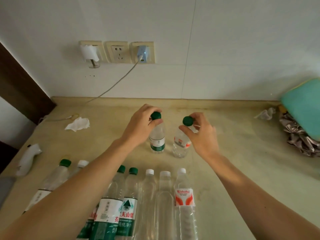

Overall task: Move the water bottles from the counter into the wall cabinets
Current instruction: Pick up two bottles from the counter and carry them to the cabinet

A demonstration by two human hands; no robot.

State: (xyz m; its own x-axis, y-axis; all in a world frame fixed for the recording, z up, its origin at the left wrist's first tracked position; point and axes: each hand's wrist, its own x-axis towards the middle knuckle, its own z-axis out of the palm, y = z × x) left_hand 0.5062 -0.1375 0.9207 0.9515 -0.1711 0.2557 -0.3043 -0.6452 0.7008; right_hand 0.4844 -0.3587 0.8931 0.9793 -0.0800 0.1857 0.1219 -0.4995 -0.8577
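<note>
Gripping the necks just under the caps, both hands are on upright bottles in the middle of the bench [242, 153]. The left hand [138, 129] has its fingers [156, 122] curled narrowly around the top of the green-labelled bottle [157, 138], thumb and forefinger closing on either side of its green cap [155, 116]. The right hand [201, 135] pinches the red-labelled bottle [181, 143] the same way, fingers tight beneath its green cap [187, 121]; this bottle leans slightly toward ten o'clock. The two bottles stand near each other but apart, the red-labelled one at three o'clock of the other.

At six o'clock from them a row of bottles [147, 196] stands along the near edge of the bench. I count seven caps there: three green and four white, though the left forearm hides part of the row, so there may be more. One at the right end carries a red and white label [184, 197].

One crumpled tissue [78, 124] lies at nine o'clock of the held pair, and three wall sockets [117, 51] sit at eleven o'clock above. A teal cloth [304, 108] rests on crinkled foil [297, 135] at three o'clock.
</note>
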